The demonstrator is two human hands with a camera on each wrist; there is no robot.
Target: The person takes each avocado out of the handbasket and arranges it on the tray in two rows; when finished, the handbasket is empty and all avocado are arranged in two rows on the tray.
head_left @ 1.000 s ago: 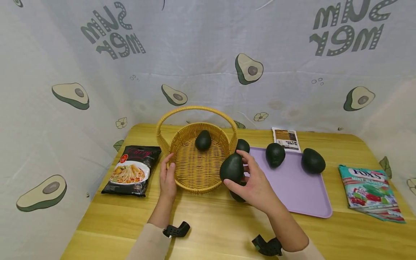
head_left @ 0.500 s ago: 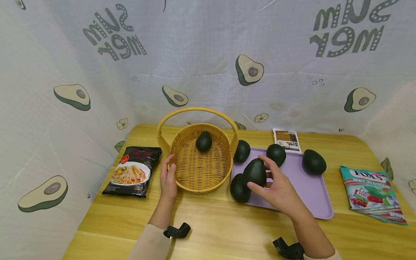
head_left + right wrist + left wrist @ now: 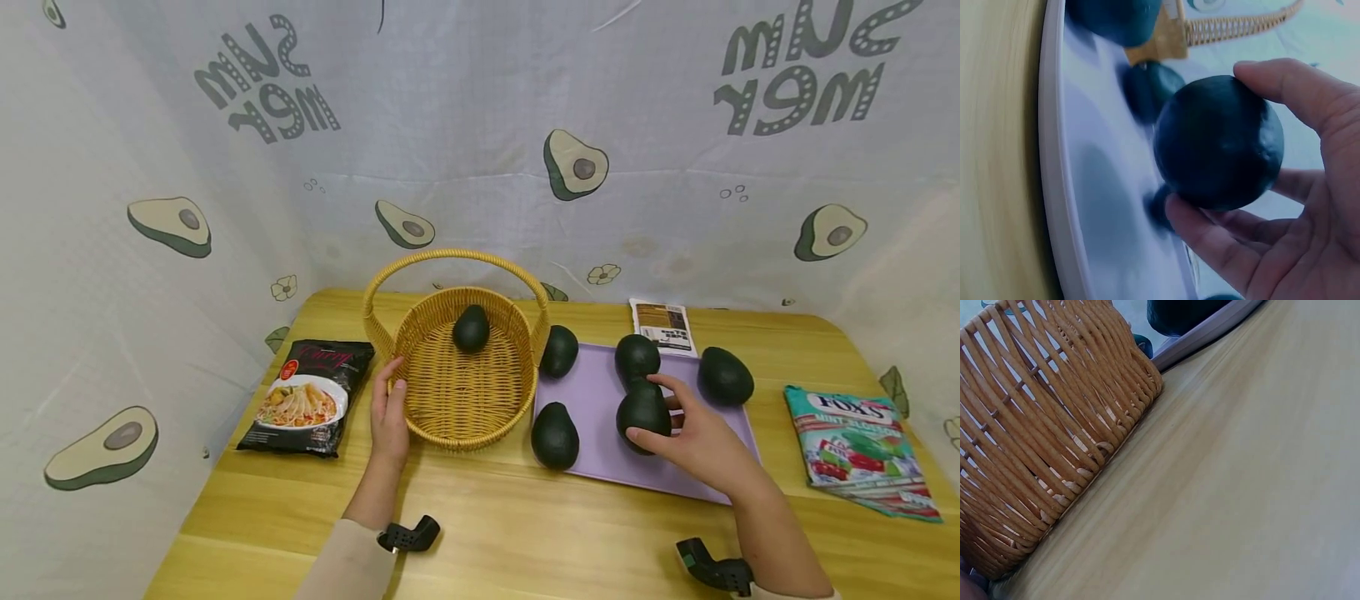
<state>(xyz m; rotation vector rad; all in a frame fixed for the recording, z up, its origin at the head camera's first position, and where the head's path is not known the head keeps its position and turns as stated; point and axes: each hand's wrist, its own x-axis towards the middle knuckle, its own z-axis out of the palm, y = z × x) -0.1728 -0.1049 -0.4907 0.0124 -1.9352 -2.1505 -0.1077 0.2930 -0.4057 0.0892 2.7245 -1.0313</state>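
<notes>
In my right hand [image 3: 701, 433] I grip a dark green avocado [image 3: 642, 417] between thumb and fingers. It is over the purple tray [image 3: 596, 450], and the right wrist view shows the held avocado [image 3: 1219, 144] clear of the tray's surface. My left hand [image 3: 390, 421] rests against the left side of the yellow wicker basket [image 3: 457, 439], fingers fairly straight at its rim. One avocado [image 3: 471, 329] lies inside the basket. Others sit on the tray: a back-left avocado [image 3: 558, 352], a front-left avocado [image 3: 555, 436], a back-middle avocado [image 3: 637, 357] and a back-right avocado [image 3: 725, 377].
A black noodle packet [image 3: 307, 400] lies left of the basket. A teal candy bag [image 3: 862, 450] is right of the tray, and a small white-and-brown packet [image 3: 663, 325] is behind it. The basket's tall handle [image 3: 453, 254] arches up. A printed curtain [image 3: 480, 108] hangs behind the table.
My right hand has carried the avocado rightward, from beside the basket's rim to over the middle of the tray. My left hand has stayed at the basket.
</notes>
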